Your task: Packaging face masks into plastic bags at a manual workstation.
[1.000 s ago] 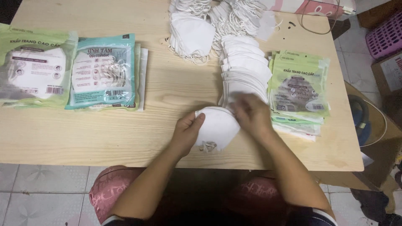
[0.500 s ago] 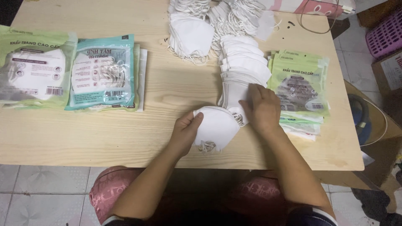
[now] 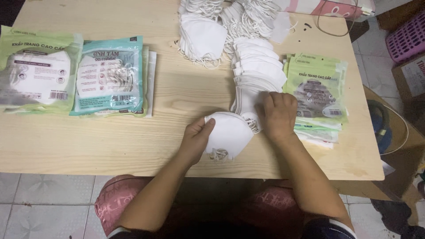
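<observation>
My left hand (image 3: 196, 138) holds a small stack of folded white face masks (image 3: 229, 135) at the wooden table's (image 3: 133, 137) near edge, thumb on top. My right hand (image 3: 277, 114) lies fingers down on the near end of a long overlapping row of white masks (image 3: 256, 75), touching the closest one. Whether it grips that mask I cannot tell. Just right of this hand lies a pile of empty green printed mask bags (image 3: 318, 88).
Loose white masks with ear loops (image 3: 201, 37) are heaped at the table's far middle. Filled mask packets, one green (image 3: 37, 73) and one teal (image 3: 110, 75), lie at the left. A pink basket (image 3: 405, 37) and a cardboard box (image 3: 409, 84) stand on the floor at right.
My right hand has moved away from the held stack, up and to the right onto the row of masks. My left hand has stayed put with the stack.
</observation>
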